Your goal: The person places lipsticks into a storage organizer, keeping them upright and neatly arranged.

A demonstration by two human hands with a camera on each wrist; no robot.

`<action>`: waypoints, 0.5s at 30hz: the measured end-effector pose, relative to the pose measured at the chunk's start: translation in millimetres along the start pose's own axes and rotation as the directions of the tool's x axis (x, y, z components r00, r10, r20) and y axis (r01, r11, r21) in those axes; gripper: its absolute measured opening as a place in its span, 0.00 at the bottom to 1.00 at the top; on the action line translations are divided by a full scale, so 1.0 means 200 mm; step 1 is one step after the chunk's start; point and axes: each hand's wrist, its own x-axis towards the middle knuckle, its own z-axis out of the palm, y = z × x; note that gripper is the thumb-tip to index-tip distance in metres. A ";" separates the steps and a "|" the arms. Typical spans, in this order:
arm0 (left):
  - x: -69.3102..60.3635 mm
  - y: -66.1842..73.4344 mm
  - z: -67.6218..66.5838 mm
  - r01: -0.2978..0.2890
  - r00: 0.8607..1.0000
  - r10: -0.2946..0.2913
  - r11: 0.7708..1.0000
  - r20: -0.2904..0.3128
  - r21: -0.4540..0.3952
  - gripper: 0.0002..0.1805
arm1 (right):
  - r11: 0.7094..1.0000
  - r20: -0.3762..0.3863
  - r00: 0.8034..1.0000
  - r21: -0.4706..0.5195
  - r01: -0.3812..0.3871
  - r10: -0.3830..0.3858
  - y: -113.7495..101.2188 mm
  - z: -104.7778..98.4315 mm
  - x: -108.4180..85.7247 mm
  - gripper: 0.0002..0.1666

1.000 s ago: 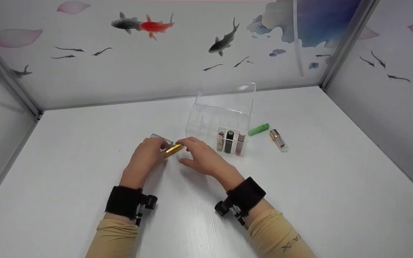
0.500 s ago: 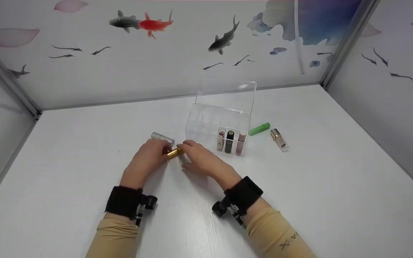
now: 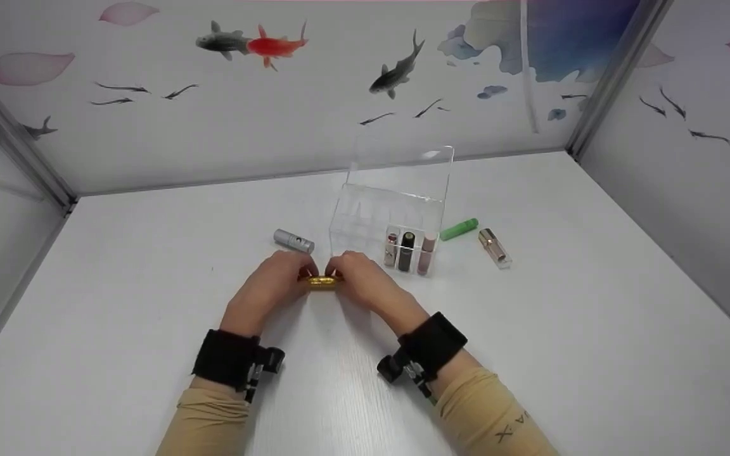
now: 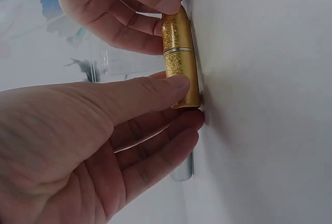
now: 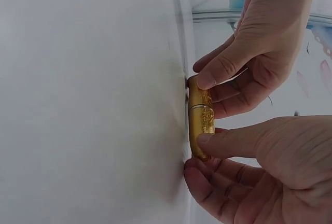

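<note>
A gold lipstick tube (image 3: 323,283) with a silver ring round its middle lies sideways between both hands, low over the white table. The left hand (image 3: 273,284) pinches its flat end between thumb and fingers. At the rounded end, the thumb and fingers of the right hand (image 3: 365,280) grip it too. In the left wrist view the glittery gold tube (image 4: 178,60) shows both thumbs on its near side. Just beyond the left hand, a silver lipstick tube (image 3: 293,241) lies on the table.
A clear acrylic organizer (image 3: 365,221) with a raised lid stands behind the hands. Its front slots hold a clear-capped lipstick (image 3: 391,250), a black tube (image 3: 406,253) and a pinkish tube (image 3: 426,255). To its right lie a green tube (image 3: 459,229) and a gold-and-clear lipstick (image 3: 495,248).
The gold tube has come nearer the body and turned from slanted to level. The right hand has closed onto its other end. More of the silver tube shows now.
</note>
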 end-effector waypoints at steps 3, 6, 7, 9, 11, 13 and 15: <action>0.00 0.00 -0.01 -0.030 0.999 0.030 1.000 -0.013 -0.007 0.09 | 1.000 -0.021 1.000 0.022 0.011 -0.011 0.00 -0.03 0.00 0.12; 0.01 0.01 -0.02 -0.068 0.997 0.067 0.997 -0.033 -0.035 0.08 | 0.998 -0.056 0.998 0.063 0.000 0.003 -0.01 -0.08 -0.01 0.12; 0.01 0.02 -0.02 -0.082 0.996 0.080 0.995 -0.043 -0.049 0.08 | 0.997 -0.071 0.997 0.081 -0.009 0.015 -0.02 -0.10 -0.02 0.12; 0.01 0.03 -0.03 -0.103 0.993 0.099 0.991 -0.057 -0.080 0.09 | 0.992 -0.114 0.993 0.120 -0.029 0.043 -0.03 -0.14 -0.03 0.11; 0.02 0.04 -0.03 -0.126 0.990 0.117 0.987 -0.082 -0.104 0.11 | 0.986 -0.165 0.984 0.163 -0.040 0.067 -0.04 -0.17 -0.03 0.10; 0.02 0.05 -0.04 -0.146 0.985 0.132 0.982 -0.115 -0.124 0.13 | 0.979 -0.230 0.971 0.200 -0.022 0.069 -0.04 -0.21 -0.05 0.11; 0.02 0.07 -0.04 -0.156 0.979 0.135 0.978 -0.151 -0.138 0.14 | 0.974 -0.293 0.954 0.227 0.006 0.063 -0.05 -0.23 -0.06 0.11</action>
